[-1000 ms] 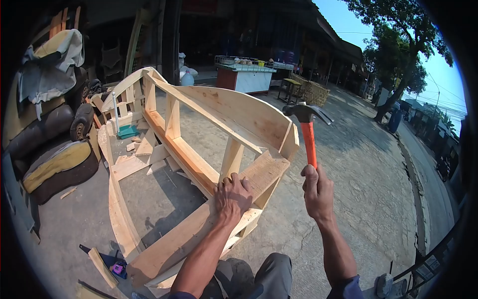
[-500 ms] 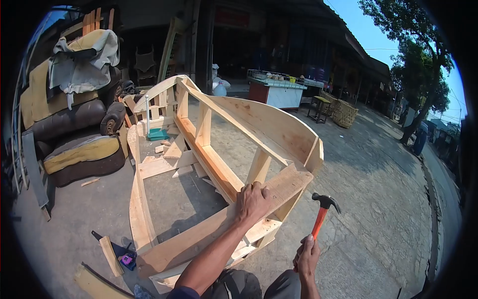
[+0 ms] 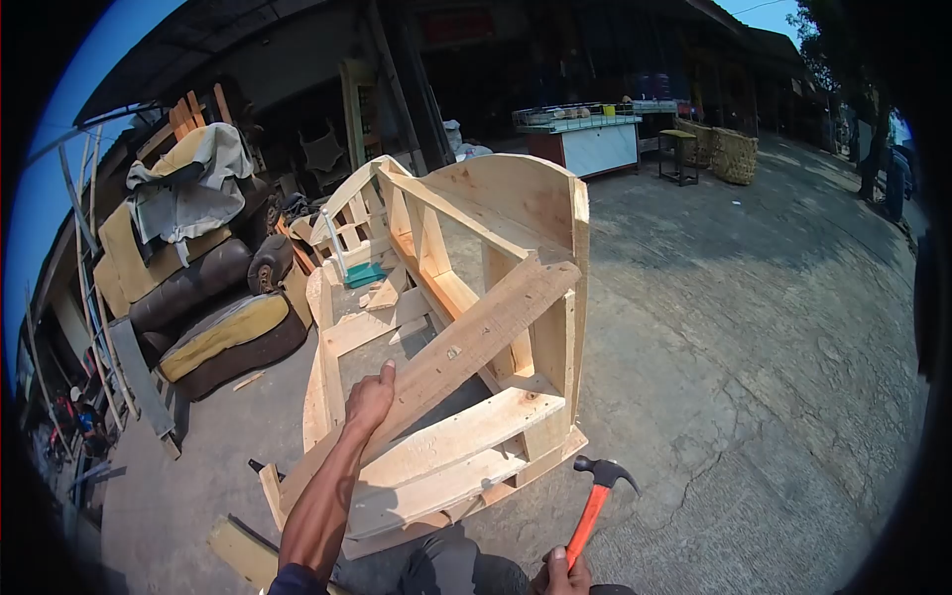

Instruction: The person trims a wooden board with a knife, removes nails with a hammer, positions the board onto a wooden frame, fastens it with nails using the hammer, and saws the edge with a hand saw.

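Note:
My left hand (image 3: 369, 399) is closed on a long wooden plank (image 3: 466, 349), at its far edge toward the lower left end. The plank lies slantwise across a pale wooden furniture frame (image 3: 441, 431), its upper right end by the frame's tall curved side panel (image 3: 516, 203). My fingers are partly hidden by the plank and wrist. At the lower edge of the view, my right hand (image 3: 565, 575) grips a claw hammer (image 3: 592, 506) by its orange handle. The black head points up, to the right of the frame and apart from it.
A worn brown sofa (image 3: 233, 342) with grey cloth (image 3: 193, 188) on it stands at the left. A green dustpan (image 3: 365, 275) and wood offcuts (image 3: 389, 290) lie within the frame. Further back are a glass-topped cart (image 3: 595, 149), a stool (image 3: 678, 159) and woven baskets (image 3: 734, 159).
My left hand has moved from the plank's middle to nearer its lower left end. The plank's tilt looks steeper. The hammer is lower, and the whole view has turned and shifted.

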{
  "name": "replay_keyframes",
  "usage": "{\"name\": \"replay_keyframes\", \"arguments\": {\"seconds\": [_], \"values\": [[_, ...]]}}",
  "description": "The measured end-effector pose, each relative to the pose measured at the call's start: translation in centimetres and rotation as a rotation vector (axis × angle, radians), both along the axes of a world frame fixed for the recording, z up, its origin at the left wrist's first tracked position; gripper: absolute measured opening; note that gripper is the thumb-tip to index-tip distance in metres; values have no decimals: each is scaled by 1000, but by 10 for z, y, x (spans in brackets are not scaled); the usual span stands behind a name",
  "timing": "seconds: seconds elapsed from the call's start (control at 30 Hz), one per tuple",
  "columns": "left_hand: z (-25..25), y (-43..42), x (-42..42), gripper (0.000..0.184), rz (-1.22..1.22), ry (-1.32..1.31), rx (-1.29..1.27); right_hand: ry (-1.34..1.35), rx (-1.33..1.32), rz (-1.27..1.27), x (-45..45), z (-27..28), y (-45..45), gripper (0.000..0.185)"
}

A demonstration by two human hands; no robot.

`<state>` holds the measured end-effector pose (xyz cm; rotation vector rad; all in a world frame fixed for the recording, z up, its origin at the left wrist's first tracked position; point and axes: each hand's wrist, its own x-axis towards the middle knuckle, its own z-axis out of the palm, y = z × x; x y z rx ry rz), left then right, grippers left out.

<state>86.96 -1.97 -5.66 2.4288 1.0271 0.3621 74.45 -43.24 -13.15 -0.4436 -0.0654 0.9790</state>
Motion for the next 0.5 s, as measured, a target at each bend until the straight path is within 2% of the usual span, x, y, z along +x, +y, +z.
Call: {"name": "replay_keyframes", "arguments": {"seconds": [0.1, 0.17, 0.2, 0.23, 0.3, 0.33, 0.37, 0.4, 0.43, 0.5], "values": [[1, 3, 4, 72, -31, -51, 48, -100, -245, -174, 0, -12, 30, 26], [4, 10, 0, 68, -88, -9, -7, -168, -425, -280, -2, -20, 64, 26], [12, 6, 1, 66, -121, -9, -45, -190, -459, -305, -4, -23, 70, 27], [0, 19, 5, 63, -119, -19, 40, -201, -475, -319, -8, -25, 74, 28], [11, 10, -13, 58, -289, -61, 124, -195, -461, -298, -17, -26, 77, 32], [16, 17, -21, 58, -259, -45, 128, -191, -440, -297, -22, -24, 78, 29], [19, 22, -33, 53, -336, -39, 190, -183, -440, -264, -32, -18, 73, 29], [18, 29, -48, 49, -410, -36, 247, -181, -574, -178, -41, -6, 66, 28], [19, 38, -66, 49, -381, -28, 244, -187, -704, -96, -45, 0, 64, 27], [24, 61, -109, 42, -357, 8, 343, -213, -719, -28, -52, -5, 64, 27]]}}
